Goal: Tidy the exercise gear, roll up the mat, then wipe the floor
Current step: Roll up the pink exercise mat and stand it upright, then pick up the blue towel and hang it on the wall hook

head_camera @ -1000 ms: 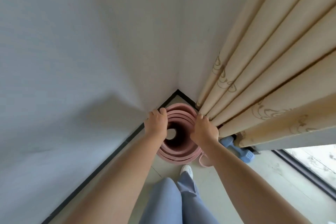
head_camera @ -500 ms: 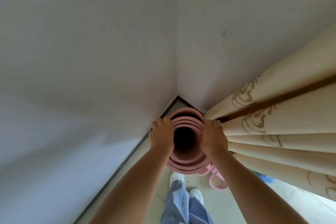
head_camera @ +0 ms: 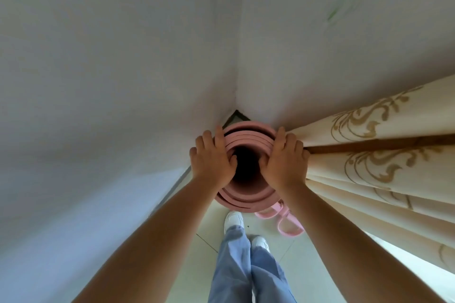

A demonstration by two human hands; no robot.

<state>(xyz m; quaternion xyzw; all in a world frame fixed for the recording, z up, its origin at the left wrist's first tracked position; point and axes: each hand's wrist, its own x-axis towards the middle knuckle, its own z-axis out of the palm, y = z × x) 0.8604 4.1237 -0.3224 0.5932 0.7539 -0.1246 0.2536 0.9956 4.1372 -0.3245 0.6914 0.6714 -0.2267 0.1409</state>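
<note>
The rolled pink mat (head_camera: 246,195) stands upright on its end in the corner of the room, and I look straight down its dark hollow core. My left hand (head_camera: 212,160) grips the left side of its top rim, thumb inside the roll. My right hand (head_camera: 285,161) grips the right side of the rim the same way. A pink looped exercise band (head_camera: 286,220) lies on the floor at the foot of the mat, partly hidden by my right forearm.
Two white walls (head_camera: 123,69) meet just behind the mat. A cream curtain (head_camera: 381,167) with gold patterns hangs against the mat's right side. My legs and white shoes (head_camera: 234,220) stand on the pale tiled floor (head_camera: 204,265) just in front.
The view has closed in on the corner and the mat top sits nearer. Both hands stay on the rim. The blue dumbbell seen by the curtain earlier is out of sight.
</note>
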